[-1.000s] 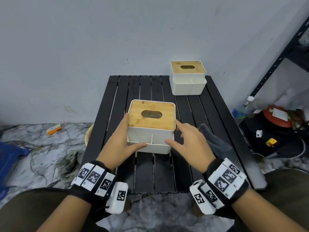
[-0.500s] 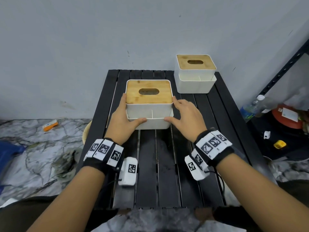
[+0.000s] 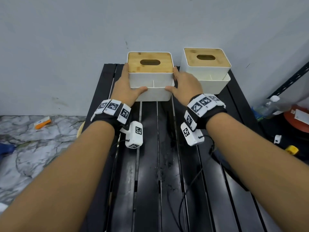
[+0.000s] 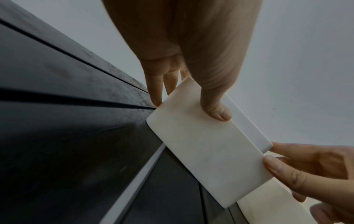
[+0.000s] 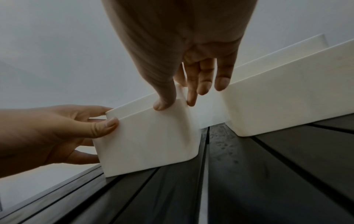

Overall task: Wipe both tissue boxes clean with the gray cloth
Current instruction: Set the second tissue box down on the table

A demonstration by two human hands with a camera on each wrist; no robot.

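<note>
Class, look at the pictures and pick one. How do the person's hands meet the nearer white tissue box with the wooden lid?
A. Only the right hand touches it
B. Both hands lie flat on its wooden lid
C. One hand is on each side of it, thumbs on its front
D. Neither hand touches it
C: the left hand and the right hand flank the nearer tissue box, each thumb on its front wall, while it sits on the black slatted table.
</note>
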